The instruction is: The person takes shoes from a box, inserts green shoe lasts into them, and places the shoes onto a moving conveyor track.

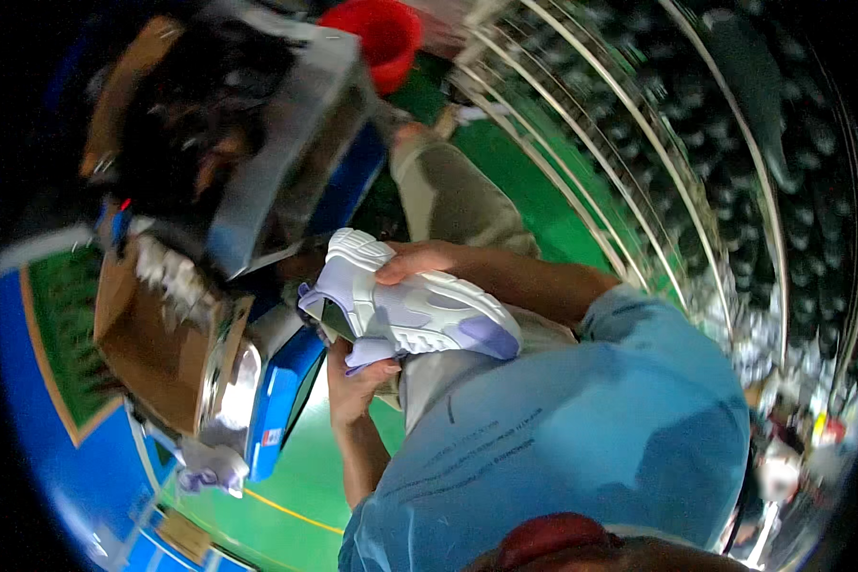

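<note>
A white sneaker with lavender panels (419, 310) is held on its side in front of my body. My right hand (418, 261) is closed over its sole edge near the heel, thumb on the upper. At the shoe's opening, my left hand (360, 377) grips the lavender tongue and collar area from below; some of its fingers are hidden. The toe points right, toward my blue shirt. Another white and lavender shoe (210, 469) is at the lower left, apart from both hands.
At left stands an open cardboard box (157, 357) with white crumpled material, beside a blue box (284, 405). A grey machine-like housing (291, 143) rises beyond, near a red bucket (383, 48). Metal racks (629, 143) with many dark items curve along the right. The floor (305, 467) is green.
</note>
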Demonstrator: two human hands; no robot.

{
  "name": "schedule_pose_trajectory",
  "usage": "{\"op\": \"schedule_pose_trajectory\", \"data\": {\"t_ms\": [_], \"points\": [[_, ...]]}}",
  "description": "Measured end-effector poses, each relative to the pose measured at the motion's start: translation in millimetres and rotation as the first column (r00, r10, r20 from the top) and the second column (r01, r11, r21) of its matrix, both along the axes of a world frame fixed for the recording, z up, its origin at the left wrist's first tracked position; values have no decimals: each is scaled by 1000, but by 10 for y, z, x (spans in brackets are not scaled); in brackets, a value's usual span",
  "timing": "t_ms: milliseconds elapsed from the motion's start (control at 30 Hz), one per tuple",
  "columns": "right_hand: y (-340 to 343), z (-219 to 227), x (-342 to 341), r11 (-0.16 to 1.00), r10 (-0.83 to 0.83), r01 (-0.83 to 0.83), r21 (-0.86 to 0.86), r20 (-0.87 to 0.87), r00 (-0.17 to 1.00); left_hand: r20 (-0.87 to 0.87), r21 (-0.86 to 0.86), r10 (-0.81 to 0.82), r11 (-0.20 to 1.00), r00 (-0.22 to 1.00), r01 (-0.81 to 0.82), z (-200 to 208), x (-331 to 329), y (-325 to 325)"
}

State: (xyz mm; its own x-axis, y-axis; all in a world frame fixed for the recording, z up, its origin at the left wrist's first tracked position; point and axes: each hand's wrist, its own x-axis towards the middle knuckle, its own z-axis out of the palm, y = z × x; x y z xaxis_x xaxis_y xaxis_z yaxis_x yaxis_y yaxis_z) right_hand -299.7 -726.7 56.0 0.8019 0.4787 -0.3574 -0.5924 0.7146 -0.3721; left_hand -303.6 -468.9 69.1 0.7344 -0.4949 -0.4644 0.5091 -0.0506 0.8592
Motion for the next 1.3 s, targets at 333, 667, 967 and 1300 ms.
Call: {"op": "schedule_pose_trajectory", "data": {"t_ms": [333, 667, 967, 1300], "points": [[-283, -721, -498, 976, -127, 163, 148, -225, 966, 156, -164, -237, 951, 959, 262, 346, -190, -236], [-316, -232, -165, 905, 138, -43, -423, 198, 970, -421, -92, 293, 928, 858, -361, -230, 5, -295], [-480, 942, 772, 503, -28, 527, -685, 597, 802, 387, -322, 242, 940, 890, -116, 139, 472, -443], [-164, 2506, 2344, 94, 329, 683, -725, 670, 666, 48, -693, 452, 657, 891, -296, 786, 1656, -1112]]}}
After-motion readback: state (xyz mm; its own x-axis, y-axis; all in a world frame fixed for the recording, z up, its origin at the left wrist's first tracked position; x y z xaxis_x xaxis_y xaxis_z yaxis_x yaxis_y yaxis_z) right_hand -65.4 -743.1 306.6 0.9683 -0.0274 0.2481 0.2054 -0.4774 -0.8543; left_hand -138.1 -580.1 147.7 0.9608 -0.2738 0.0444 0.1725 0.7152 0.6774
